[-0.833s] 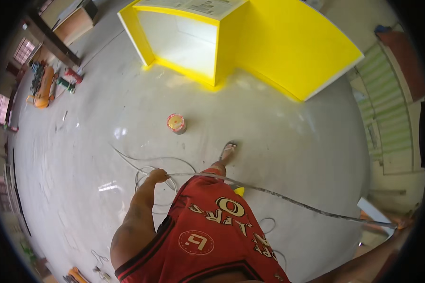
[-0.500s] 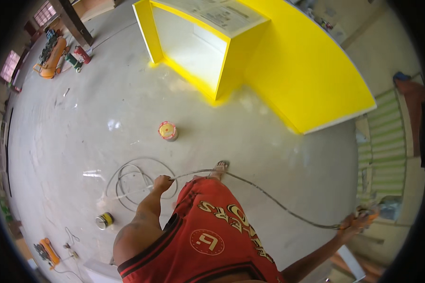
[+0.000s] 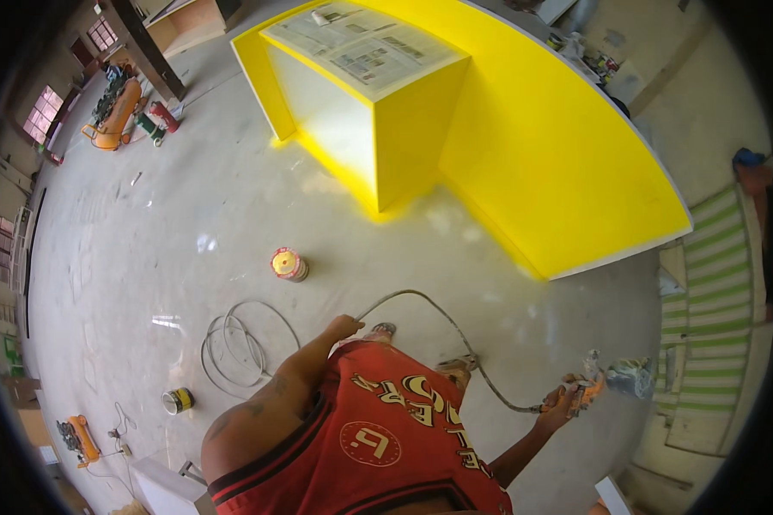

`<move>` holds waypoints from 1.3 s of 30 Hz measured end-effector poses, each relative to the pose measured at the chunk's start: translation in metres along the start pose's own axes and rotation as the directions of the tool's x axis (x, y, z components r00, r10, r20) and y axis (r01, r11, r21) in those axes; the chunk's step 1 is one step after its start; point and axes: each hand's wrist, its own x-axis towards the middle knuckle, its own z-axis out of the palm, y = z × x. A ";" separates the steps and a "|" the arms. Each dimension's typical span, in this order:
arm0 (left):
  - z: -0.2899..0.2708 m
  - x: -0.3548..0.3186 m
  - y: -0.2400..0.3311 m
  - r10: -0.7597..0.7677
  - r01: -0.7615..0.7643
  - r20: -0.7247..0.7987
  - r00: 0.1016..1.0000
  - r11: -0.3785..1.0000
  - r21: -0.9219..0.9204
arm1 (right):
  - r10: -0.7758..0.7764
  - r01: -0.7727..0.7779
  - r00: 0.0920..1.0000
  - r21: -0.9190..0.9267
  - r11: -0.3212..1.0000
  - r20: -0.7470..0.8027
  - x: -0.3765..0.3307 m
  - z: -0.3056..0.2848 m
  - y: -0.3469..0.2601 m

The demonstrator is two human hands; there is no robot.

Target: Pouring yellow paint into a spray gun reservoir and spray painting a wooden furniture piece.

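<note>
Left grip (image 3: 345,326): my fist clamped on one grey hose (image 3: 421,296)
Right grip (image 3: 565,402): wrapped round one spray gun (image 3: 594,379)
Cans: two on the floor (image 3: 146,257)

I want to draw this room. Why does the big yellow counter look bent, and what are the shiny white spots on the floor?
Head view: the fisheye lens bends straight edges toward the rim, so the yellow counter looks curved; the dark ring around the picture is the lens edge. Head view: the white spots are glare on the glossy floor. Head view: things near the rim look squeezed and hard to make out.
</note>
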 end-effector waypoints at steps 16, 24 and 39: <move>0.259 0.007 0.180 -0.012 0.018 -0.054 0.998 0.993 0.117 | 0.201 -0.052 0.923 -0.413 0.909 0.328 0.183 -0.201 0.112; 0.337 0.061 0.249 -0.008 -0.054 0.184 0.983 0.944 0.326 | 0.212 -0.081 0.896 -0.325 0.942 0.390 0.238 -0.192 0.106; 0.396 0.150 0.405 0.049 -0.132 0.234 0.971 0.925 0.356 | 0.164 0.098 0.789 -0.384 0.918 0.593 0.411 -0.252 0.080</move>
